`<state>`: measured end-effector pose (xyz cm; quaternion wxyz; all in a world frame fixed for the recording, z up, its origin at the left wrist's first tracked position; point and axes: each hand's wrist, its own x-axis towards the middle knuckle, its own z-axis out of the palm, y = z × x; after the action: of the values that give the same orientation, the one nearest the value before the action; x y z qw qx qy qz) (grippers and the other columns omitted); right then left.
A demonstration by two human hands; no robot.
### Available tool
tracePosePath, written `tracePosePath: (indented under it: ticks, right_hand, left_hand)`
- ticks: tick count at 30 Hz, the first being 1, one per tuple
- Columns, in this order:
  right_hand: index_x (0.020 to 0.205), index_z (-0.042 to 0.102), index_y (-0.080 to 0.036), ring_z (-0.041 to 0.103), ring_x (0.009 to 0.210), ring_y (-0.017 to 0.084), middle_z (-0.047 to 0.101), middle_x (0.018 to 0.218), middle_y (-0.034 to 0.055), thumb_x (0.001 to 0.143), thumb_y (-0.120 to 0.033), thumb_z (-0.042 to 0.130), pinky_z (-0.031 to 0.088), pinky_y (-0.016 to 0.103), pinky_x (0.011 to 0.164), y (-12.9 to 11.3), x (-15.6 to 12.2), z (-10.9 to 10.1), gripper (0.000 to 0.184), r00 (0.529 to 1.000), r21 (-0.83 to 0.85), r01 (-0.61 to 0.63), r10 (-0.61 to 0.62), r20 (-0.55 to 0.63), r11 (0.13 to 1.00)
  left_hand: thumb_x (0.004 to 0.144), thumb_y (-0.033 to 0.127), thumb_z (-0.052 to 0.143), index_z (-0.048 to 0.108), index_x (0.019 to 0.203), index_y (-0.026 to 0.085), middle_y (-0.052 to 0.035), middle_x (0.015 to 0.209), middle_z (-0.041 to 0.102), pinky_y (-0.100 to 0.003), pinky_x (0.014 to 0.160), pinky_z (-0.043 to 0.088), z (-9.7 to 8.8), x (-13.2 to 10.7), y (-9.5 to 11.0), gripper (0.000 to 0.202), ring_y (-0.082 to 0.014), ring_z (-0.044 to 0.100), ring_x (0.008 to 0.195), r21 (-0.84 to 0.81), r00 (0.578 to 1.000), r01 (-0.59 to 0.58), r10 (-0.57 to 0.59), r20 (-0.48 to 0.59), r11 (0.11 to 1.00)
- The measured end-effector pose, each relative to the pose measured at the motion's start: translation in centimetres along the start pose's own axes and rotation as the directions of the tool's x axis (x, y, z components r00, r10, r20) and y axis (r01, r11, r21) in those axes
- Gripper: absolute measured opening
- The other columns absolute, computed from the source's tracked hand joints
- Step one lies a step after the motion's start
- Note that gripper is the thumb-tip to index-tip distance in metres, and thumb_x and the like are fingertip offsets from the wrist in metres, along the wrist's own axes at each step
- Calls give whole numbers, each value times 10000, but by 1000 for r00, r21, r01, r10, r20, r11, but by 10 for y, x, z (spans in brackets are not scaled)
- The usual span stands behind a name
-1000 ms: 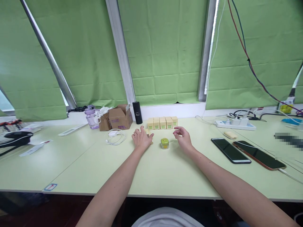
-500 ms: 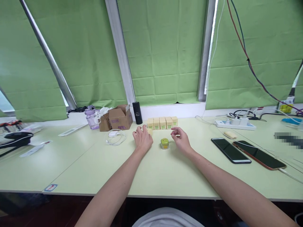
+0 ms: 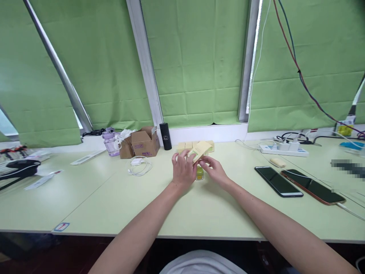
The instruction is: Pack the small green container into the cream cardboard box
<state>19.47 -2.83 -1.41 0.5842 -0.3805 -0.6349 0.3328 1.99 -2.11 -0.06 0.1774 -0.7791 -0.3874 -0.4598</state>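
A small pale-yellow carton (image 3: 201,149) with a window in its side is raised off the table and tilted. My left hand (image 3: 184,169) is closed around it from the left. The bent fingers of my right hand (image 3: 214,170) pinch its lower right end. Just below the carton, a small clear jar with a green lid (image 3: 200,173) stands on the table, partly covered by my left hand. Behind the raised carton is a row of several similar pale-yellow cartons (image 3: 188,146), partly hidden by it.
Left of the cartons are a black cylinder (image 3: 165,136), an open cardboard box (image 3: 145,142), a purple bottle (image 3: 110,144) and a white charger with cable (image 3: 137,162). Two phones (image 3: 278,181) lie at right, before a white power strip (image 3: 283,149).
My left hand has lifted the carton from the table and brought it right, above the jar. My right hand has moved slightly left and down, onto the carton's end.
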Motion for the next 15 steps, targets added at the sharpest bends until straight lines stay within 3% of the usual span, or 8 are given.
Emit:
tracePosePath:
  ticks: [4,9,15]
  right_hand:
    - [1158,720,-246,700,1123,309,781,1116,97,838,-654,728,517,426,932,-6,0,1,519,1000,157,-24,21,18,987]
    - [1125,710,-254,689,1107,305,773,1116,93,803,-686,753,531,419,921,-8,0,-5,540,1000,181,-17,19,-11,983]
    - [1190,672,-264,666,1127,312,754,1189,97,867,-619,715,505,440,938,-7,1,-12,482,998,122,51,-46,-40,991]
  left_hand:
    - [941,196,586,544,1294,263,-163,1406,603,-587,1207,259,3,-4,4,361,-322,542,1354,-12,999,-25,26,42,1000]
    - [928,261,628,530,1301,272,-155,1391,604,-586,1217,257,-1,-7,3,386,-325,557,1343,-65,997,-49,52,49,997]
    - [971,353,582,434,1387,230,-182,1354,585,-541,1159,358,-5,-6,5,458,-329,529,1347,-172,994,-34,16,-108,984]
